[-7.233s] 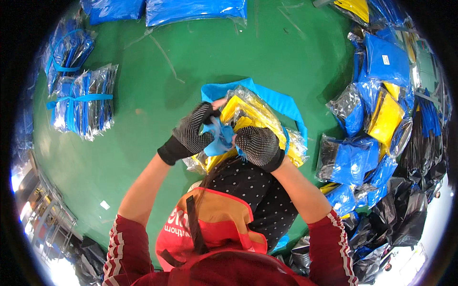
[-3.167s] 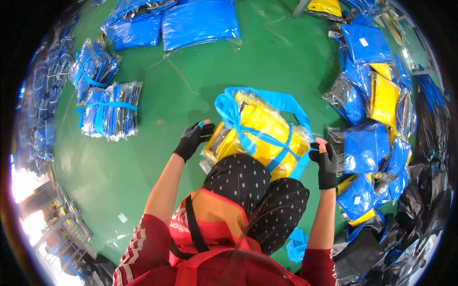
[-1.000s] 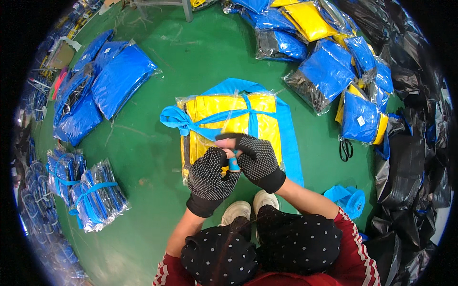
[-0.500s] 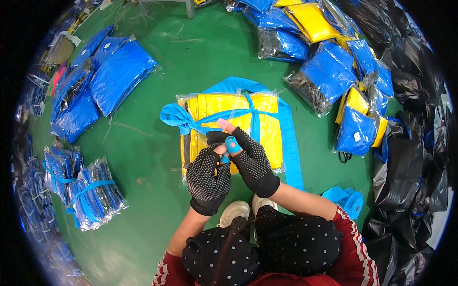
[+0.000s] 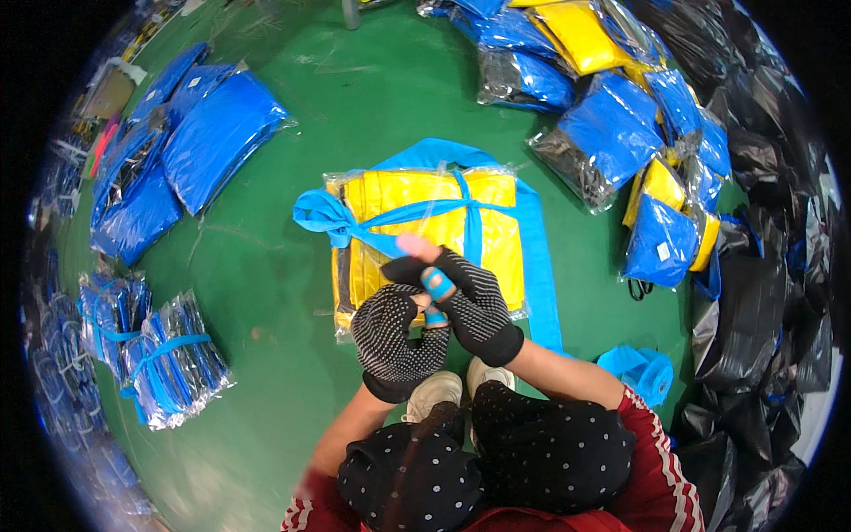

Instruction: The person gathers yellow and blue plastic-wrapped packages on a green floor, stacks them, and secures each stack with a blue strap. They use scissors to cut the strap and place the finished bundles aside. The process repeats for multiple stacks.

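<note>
A flat yellow packet stack [image 5: 503,253] in clear wrap lies on the floor in front of me. A light-blue fabric strip [image 5: 472,233] crosses it, with a looped knot [image 5: 321,217] at its left side. Over its near edge my left hand [image 5: 390,330] and my right hand [image 5: 476,303] meet, both in black dotted gloves with bare fingertips. Light-blue bands wrap both thumbs. My left fingers are curled in against my right hand; one right finger points up and away. Whatever lies between the closed fingers is hidden.
Blue packets [image 5: 226,133] lie at the left, near tied bundles [image 5: 182,359]. Blue and yellow packets [image 5: 612,133] are heaped at the far right, beside black plastic bags [image 5: 749,328]. A light-blue strip roll [image 5: 654,377] rests on the green floor [image 5: 275,461] near my right knee.
My left hand has rolled and shifted slightly right, so its thumb now points toward my right hand. My right thumb has tilted. The stack looks unchanged.
</note>
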Available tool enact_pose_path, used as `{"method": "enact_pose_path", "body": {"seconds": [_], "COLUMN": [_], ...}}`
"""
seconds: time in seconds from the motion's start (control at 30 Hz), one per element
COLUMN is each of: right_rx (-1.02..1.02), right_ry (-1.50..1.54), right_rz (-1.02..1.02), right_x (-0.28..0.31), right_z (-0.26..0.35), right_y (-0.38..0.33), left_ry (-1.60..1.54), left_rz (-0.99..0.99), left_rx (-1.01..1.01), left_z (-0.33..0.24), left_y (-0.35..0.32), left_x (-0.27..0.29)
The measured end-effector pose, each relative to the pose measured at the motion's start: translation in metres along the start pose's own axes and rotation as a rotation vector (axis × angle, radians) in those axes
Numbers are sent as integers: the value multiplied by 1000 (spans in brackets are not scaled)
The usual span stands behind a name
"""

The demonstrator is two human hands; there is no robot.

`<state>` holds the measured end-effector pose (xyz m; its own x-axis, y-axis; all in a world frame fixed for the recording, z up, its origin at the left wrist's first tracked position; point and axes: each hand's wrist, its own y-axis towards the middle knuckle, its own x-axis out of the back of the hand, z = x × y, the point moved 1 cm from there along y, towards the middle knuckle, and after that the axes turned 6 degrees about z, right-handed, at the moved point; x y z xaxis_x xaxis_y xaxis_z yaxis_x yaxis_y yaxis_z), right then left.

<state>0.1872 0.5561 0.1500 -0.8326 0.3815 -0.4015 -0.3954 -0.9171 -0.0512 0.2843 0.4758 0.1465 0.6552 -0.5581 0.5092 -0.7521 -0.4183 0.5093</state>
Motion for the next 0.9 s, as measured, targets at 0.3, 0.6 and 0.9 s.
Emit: {"method": "enact_pose_path", "body": {"seconds": [0.3,0.6,0.9], "right_rx": [199,-611,-691], "right_ry": [-866,-1210,-1707], "right_rz": [-724,-1178,-1077], "right_x": [114,429,427], "right_z": [-28,-71,-83], "right_y": [-53,-306,-262], "left_ry": [-231,51,243], "left_rz": [372,244,-65], "left_rx": [249,350,622], "left_z": [7,46,169], "left_y": [-16,-17,35], "left_x": [-56,14,63]}}
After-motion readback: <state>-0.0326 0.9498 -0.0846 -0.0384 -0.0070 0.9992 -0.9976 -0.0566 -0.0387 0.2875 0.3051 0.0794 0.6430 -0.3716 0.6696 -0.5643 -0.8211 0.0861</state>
